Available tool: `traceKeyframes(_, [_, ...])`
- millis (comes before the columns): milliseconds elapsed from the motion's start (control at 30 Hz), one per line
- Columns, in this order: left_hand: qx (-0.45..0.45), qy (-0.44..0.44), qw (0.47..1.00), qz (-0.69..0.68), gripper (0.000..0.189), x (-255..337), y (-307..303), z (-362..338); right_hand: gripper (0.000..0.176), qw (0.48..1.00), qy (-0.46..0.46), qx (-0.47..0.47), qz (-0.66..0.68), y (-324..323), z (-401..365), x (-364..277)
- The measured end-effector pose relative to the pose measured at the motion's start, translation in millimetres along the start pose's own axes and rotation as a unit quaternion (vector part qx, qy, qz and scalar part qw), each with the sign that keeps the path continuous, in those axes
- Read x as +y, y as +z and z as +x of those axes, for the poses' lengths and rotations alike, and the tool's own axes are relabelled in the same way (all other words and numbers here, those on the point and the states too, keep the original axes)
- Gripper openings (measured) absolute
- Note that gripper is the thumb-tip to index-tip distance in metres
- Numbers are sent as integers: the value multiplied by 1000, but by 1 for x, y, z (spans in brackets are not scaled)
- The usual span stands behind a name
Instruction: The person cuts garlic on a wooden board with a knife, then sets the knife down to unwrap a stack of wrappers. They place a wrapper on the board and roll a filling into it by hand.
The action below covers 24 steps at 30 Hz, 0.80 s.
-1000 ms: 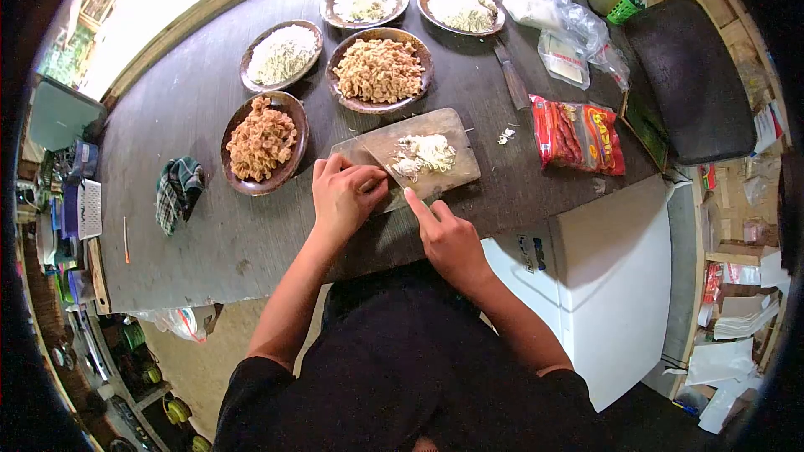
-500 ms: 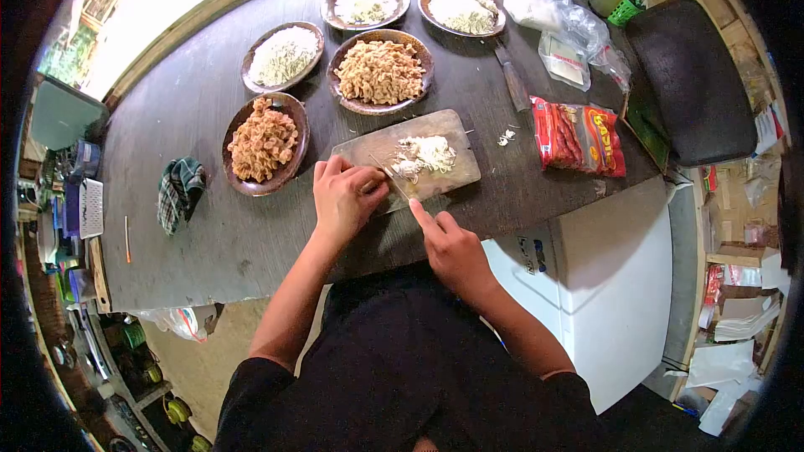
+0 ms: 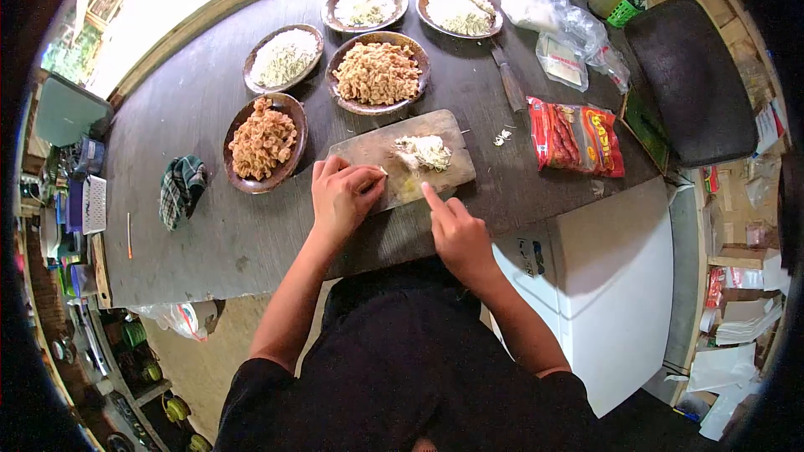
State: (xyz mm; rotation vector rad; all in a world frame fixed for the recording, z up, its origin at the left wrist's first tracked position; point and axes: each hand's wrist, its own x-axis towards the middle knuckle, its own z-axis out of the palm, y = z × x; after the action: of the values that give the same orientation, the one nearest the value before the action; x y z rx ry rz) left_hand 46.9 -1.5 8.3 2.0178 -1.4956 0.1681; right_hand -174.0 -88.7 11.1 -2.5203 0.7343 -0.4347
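Observation:
On a worn wooden cutting board [image 3: 463, 169] lies a heap of thin white shreds [image 3: 427, 151]. My left hand [image 3: 342, 191] presses on the board's left part, fingers bunched around a small white piece of food that is mostly hidden. My right hand [image 3: 461, 234] grips a knife [image 3: 415, 174], index finger stretched along its back. The thin blade is hard to make out and lies over the board, between the left fingers and the heap. A few loose white bits [image 3: 502, 136] sit on the table right of the board.
Beyond the board stand brown plates of crisp brown food [image 3: 377, 73] and white shreds [image 3: 286, 57]. A second knife [image 3: 508, 82], a red packet [image 3: 576, 138] and plastic bags [image 3: 561, 25] lie to the right. A checked cloth [image 3: 182, 192] is at left; a black chair [image 3: 691, 79] adjoins the table.
My right hand has moved right with the knife, away from the left fingers and closer to the heap. My left hand stays in nearly the same place.

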Motion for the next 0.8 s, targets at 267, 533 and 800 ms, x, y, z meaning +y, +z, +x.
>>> traceKeyframes(267, [26,11,1000,12,11,3,12,6,58,995,-3,44,88,-21,-4,5])
traceKeyframes(533, [19,-38,999,34,10,14,9,4,56,997,-35,-32,54,-19,-30,8])
traceKeyframes(800, [36,-92,994,57,11,26,14,2,58,994,-49,-53,80,-25,-27,14])
